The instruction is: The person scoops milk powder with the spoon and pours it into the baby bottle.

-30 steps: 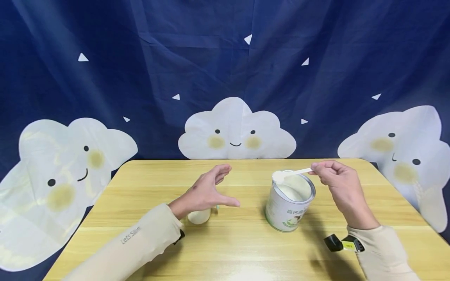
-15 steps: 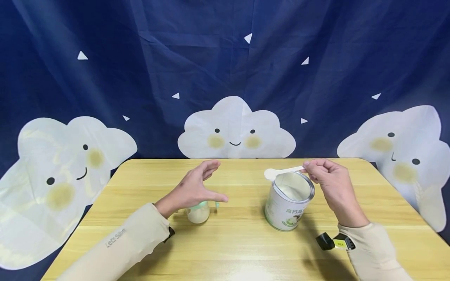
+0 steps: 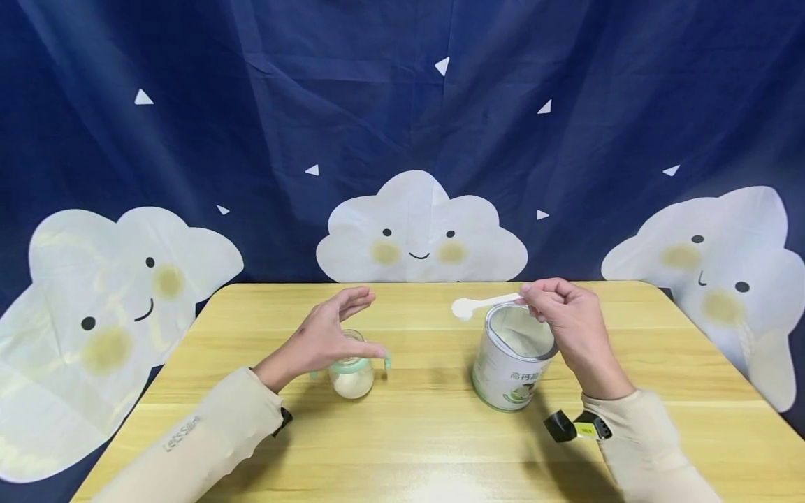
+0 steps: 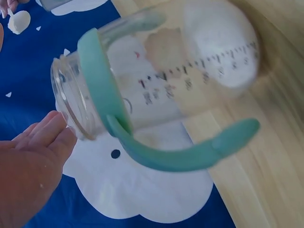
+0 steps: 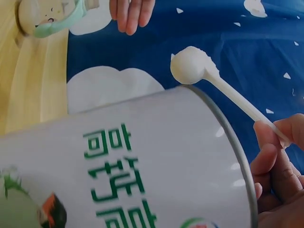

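Note:
My right hand point(image 3: 569, 328) pinches the end of a white scoop point(image 3: 490, 302), its bowl heaped with pale powder point(image 5: 209, 66). The bowl is held just beyond the left rim of an open white milk powder can point(image 3: 506, 377) with green lettering. To the left stands an uncapped clear baby bottle point(image 3: 352, 381) with a mint-green collar and two handles point(image 4: 190, 161). White powder point(image 4: 223, 42) lies in its bottom. My left hand point(image 3: 321, 339) hovers by the bottle's mouth, thumb and fingers spread apart, holding nothing; the thumb overlaps the bottle neck in the head view.
Both things stand on a light wooden table point(image 3: 428, 433), with bare wood between them. Behind its far edge hangs a dark blue curtain point(image 3: 352, 91) printed with smiling clouds. Each wrist wears a small black device point(image 3: 578, 425).
The right hand has carried the loaded scoop leftward, from over the can to past its rim. The left hand has shifted left, uncovering more of the baby bottle.

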### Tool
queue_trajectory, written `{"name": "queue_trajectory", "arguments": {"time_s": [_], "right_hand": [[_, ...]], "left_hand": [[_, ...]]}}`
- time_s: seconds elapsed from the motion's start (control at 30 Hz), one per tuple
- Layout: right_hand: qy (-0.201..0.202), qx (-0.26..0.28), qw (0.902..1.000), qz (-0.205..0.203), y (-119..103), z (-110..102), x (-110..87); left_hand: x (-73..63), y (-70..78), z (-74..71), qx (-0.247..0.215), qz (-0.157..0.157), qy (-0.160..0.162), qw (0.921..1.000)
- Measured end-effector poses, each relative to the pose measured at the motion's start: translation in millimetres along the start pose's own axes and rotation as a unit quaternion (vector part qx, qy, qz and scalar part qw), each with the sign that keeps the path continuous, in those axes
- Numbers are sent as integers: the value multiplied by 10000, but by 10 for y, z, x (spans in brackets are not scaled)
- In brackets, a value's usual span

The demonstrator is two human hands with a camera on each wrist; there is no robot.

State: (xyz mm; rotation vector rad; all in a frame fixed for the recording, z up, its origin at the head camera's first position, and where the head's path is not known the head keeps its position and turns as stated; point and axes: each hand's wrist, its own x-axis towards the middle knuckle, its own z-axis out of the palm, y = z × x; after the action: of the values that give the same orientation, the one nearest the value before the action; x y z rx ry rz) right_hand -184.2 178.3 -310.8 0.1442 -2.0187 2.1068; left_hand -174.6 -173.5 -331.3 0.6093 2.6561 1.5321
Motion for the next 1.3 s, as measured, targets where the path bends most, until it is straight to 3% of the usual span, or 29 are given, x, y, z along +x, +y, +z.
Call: {"name": "queue_trajectory", "arguments": {"time_s": [0.33,0.73,1.03,1.3], "right_hand": [[-116,-532,9985,31,-23,153,19],[-159,-526,9985,34,-24,379,6],[-225,-628,9978,59,-28,574,-23],[-372,-608,9975,7,0,727,-50]], "left_hand": [[-76,-153,-97,-17,26,82,10000],[-164,-274,-169,120,-99,-69,9999],[-184,-405,-141,40,-309,-116,9994],[-200,-525,-87,-14,-189,-194,9996]]}}
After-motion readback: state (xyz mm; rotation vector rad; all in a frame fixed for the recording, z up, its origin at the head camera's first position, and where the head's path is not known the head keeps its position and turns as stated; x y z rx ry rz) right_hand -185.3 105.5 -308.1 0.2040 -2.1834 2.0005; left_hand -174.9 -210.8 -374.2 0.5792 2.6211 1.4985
